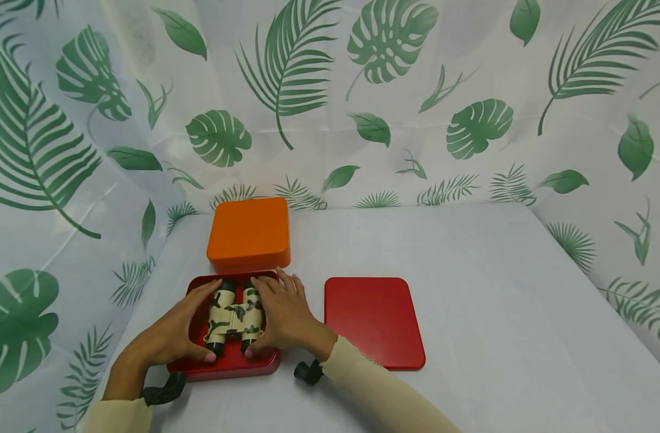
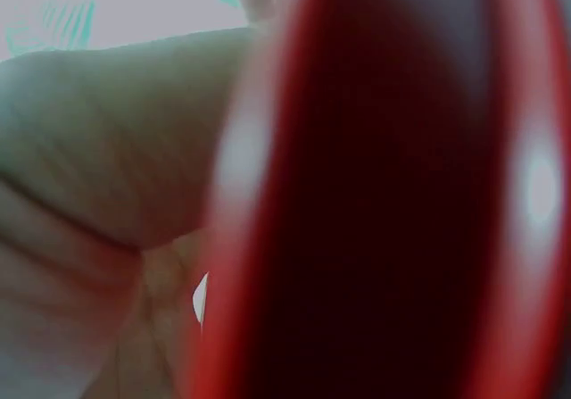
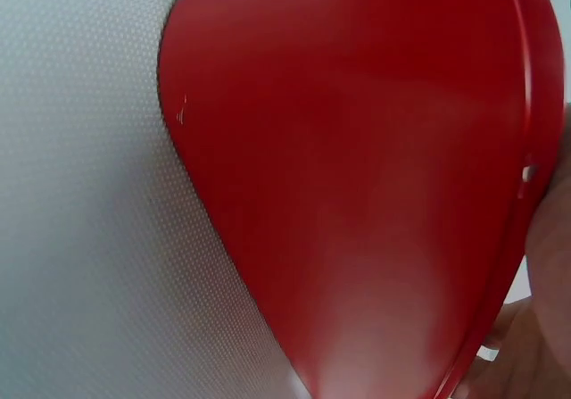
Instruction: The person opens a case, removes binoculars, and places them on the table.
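Camouflage-patterned binoculars (image 1: 235, 316) lie in an open red box (image 1: 227, 371) at the front left of the table. My left hand (image 1: 168, 331) holds their left barrel, fingers at the far end and thumb by the near end. From the other side my right hand (image 1: 287, 316) grips the right barrel in the same way, its outer fingers over the box's right rim. The left wrist view has the box's blurred red rim (image 2: 241, 176) close up beside my hand. Its outer wall (image 3: 348, 149) fills most of the right wrist view; the binoculars are hidden there.
An orange box (image 1: 249, 231) stands right behind the red one. To the right lies a flat red lid (image 1: 373, 319), partly behind my right forearm. Leaf-patterned cloth (image 1: 395, 120) hangs behind and at both sides of the white-covered table (image 1: 487, 288).
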`<state>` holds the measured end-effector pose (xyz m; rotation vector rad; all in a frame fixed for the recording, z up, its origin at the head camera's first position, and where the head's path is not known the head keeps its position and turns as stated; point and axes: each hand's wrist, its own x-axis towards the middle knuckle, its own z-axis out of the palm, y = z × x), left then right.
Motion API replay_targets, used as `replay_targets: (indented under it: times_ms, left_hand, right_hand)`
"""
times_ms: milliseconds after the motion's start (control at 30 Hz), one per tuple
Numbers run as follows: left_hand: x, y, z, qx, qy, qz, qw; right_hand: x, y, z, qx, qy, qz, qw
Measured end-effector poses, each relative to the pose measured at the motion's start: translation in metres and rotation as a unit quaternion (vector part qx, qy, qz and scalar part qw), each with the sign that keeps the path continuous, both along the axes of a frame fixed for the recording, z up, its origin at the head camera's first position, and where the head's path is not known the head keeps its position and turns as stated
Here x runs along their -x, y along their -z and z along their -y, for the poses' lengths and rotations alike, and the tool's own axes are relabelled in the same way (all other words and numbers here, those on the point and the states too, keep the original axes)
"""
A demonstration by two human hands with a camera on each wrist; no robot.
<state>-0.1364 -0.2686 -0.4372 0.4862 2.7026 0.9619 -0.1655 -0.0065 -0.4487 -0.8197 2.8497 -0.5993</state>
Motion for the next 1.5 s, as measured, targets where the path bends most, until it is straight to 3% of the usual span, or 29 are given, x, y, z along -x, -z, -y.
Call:
replay_targets:
  times_ms: [367,567,800,1167,1500]
  left_hand:
    - [-0.004,-0.003,0.002,-0.007,-0.016,-0.021,0.9996]
    - [-0.010,-0.015,0.005,0.006,-0.027,-0.054,0.9981]
    - [-0.017,-0.033,0.001,-0.006,-0.027,-0.068,0.9973]
    - [-0.020,-0.052,-0.026,-0.042,-0.003,-0.069,0.9967]
    - [-0.019,-0.052,-0.054,-0.035,0.001,-0.082,0.9960]
  right_hand:
    - [0.001,0.002,0.001,0.012,-0.006,-0.025,1.000]
    - [0.001,-0.008,0.000,0.025,-0.018,-0.042,0.999]
    - [-0.004,-0.027,-0.008,0.055,-0.033,-0.045,0.997]
    - [-0.016,-0.047,-0.042,0.094,-0.029,-0.022,0.995]
    - [-0.024,-0.050,-0.075,0.137,-0.013,0.000,0.990]
